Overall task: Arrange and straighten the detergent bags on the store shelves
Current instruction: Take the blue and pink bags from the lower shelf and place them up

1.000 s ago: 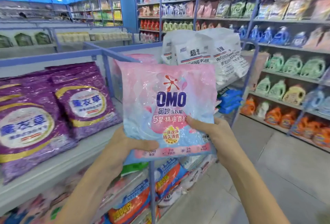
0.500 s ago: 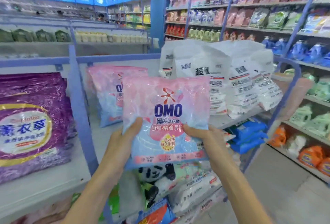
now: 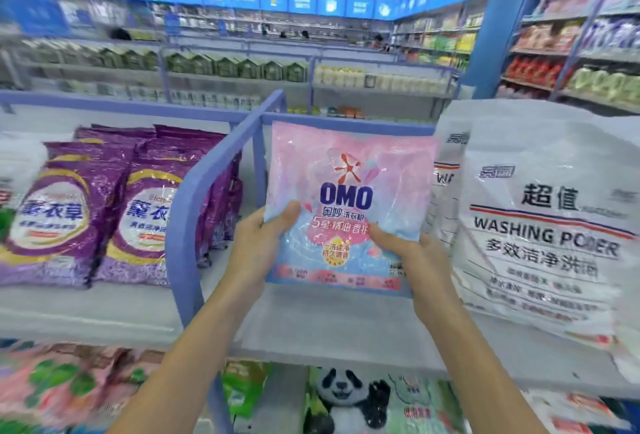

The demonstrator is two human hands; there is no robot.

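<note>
A pink and blue OMO detergent bag [image 3: 349, 191] stands upright over the grey shelf [image 3: 329, 326], in the section right of the blue divider rail [image 3: 204, 177]. My left hand [image 3: 258, 250] grips its lower left edge, thumb on the front. My right hand [image 3: 414, 264] grips its lower right corner. Whether the bag's bottom touches the shelf is hidden by my hands. Purple lavender detergent bags [image 3: 145, 219] lean in rows in the section to the left. Large white washing powder bags [image 3: 543, 225] stand close on the right, almost touching the OMO bag.
The lower shelf holds a panda-print bag [image 3: 343, 399], green packs [image 3: 242, 385] and pink packs [image 3: 59, 381]. A far shelf row carries green house-shaped boxes [image 3: 235, 68]. Bottles and bags fill the wall shelves [image 3: 581, 63] at the right.
Both hands have carried the OMO bag forward into the shelf section between the divider and the white bags. The view swung left to face the shelf; the other pink bag is out of sight.
</note>
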